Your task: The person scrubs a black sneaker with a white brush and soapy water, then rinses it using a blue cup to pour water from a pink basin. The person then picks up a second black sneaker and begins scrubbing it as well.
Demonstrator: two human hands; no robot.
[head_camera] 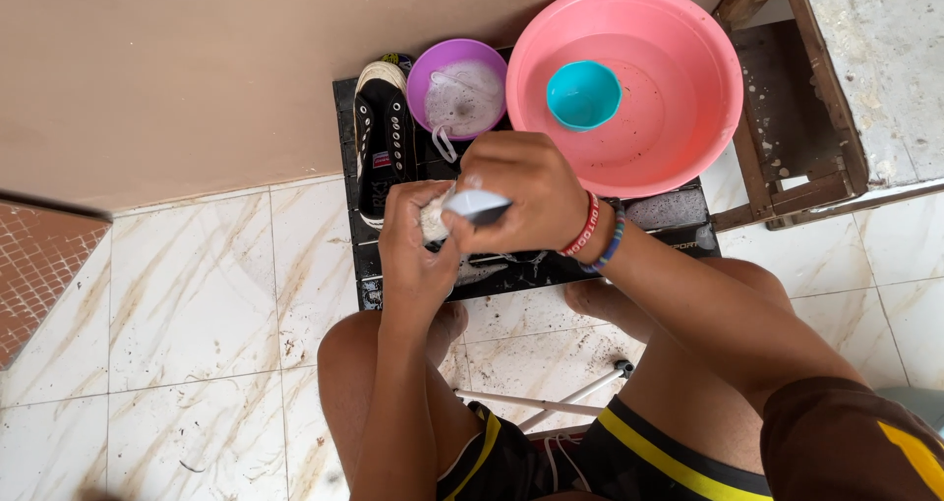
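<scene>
1. Two hands meet in the middle of the view, above a black mat (678, 211) on the marble tile floor (187, 294).
2. The left hand (418, 250) is curled around a small whitish bundle (434, 222), perhaps a brush head or a cloth; what it is cannot be told.
3. The right hand (521, 191) is clenched around a small white-and-dark object (479, 205), pinched at the fingertips, its long axis running roughly left to right toward the left hand.
4. That object lies just right of the bundle, touching or nearly touching it; the right hand sits over and slightly above the left.
5. A black high-top sneaker (382, 142) lies on the mat just beyond the left hand, its length running away from the person.
6. A purple scoop (457, 88) with cloudy water stands beside the sneaker; a pink basin (688, 117) holds water and a floating teal bowl (583, 94).
</scene>
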